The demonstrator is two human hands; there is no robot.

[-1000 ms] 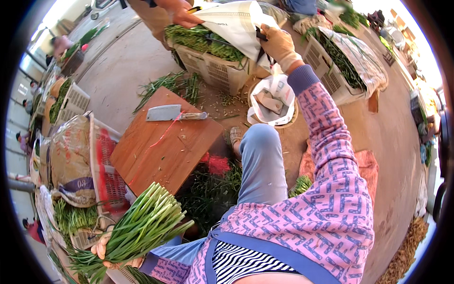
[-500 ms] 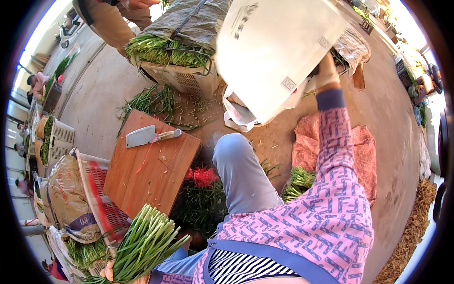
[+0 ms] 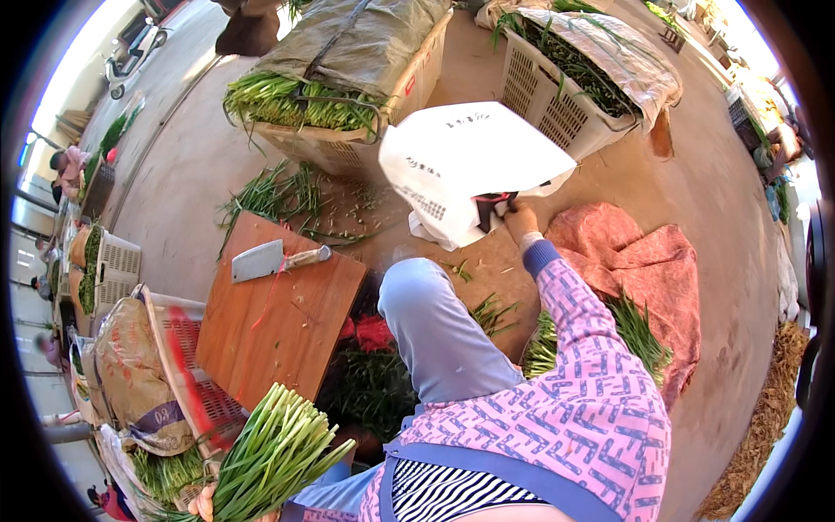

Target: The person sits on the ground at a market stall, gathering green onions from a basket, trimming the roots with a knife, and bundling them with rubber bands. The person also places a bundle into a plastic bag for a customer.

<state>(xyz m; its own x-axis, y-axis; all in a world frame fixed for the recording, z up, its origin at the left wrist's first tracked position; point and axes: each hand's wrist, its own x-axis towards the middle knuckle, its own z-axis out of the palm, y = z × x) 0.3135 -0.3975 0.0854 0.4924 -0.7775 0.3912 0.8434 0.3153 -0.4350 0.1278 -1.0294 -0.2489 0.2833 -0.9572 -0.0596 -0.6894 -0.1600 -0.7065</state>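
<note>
1. Left hand [image 3: 202,503]: closed around a bunch of green stalks [image 3: 270,461], which is held at the lower left with its pale ends raised. Right hand [image 3: 522,219]: the near edge of a white printed sheet [image 3: 474,157] is gripped, beside a dark, red-edged piece that cannot be made out.
2. Compared with a second ago, the sheet has been drawn away from the other person's hand, which is no longer seen on it, and lowered beyond the raised knee [image 3: 409,291]. Both hands are thus judged to be occupied, with the cleaver [image 3: 258,261] left lying on the wooden board [image 3: 278,322].
3. By the sheet, the white bag is now mostly covered; its contents are hidden.
4. Straight ahead, a pale basket [image 3: 335,155] is packed with green stalks, topped by a grey cover [image 3: 365,39].
5. To its right, darker greens are held in a slatted crate [image 3: 544,104], partly covered by whitish wrapping [image 3: 622,52].
6. At the left, a reddened crate [image 3: 217,396] is overlain by a brown sack [image 3: 130,361].
</note>
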